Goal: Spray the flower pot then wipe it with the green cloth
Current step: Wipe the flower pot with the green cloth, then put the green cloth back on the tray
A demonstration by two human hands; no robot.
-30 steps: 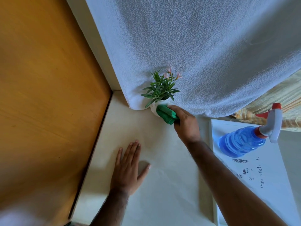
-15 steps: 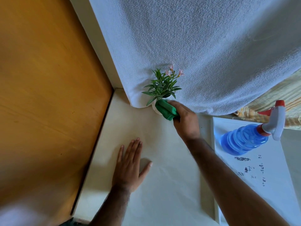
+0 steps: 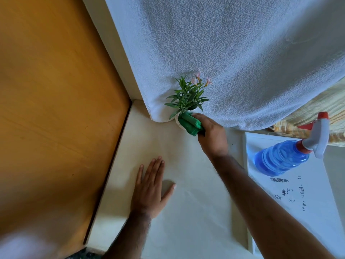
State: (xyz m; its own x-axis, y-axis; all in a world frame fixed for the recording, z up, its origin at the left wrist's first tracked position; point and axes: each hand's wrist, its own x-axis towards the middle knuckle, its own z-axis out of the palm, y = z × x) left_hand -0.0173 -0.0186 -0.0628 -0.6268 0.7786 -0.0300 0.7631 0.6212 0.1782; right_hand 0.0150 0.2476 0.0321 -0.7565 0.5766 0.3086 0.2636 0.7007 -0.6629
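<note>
A right hand [image 3: 211,135] presses a bunched green cloth [image 3: 190,123], gripped in its fingers, against the white flower pot [image 3: 178,122] at the bench's [image 3: 186,212] far edge, while the left hand [image 3: 151,189] lies flat, fingers spread, nearer.

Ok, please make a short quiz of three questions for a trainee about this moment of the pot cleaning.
1. True or false: the right hand presses the green cloth against the flower pot.
2. Where is the spray bottle? A: in the left hand. B: lying on the white board at the right. C: standing beside the plant.
3. Fill in: the left hand lies ____ on the pale surface, holding nothing.

Key: 1 true; 2 B; 3 flat.
</note>
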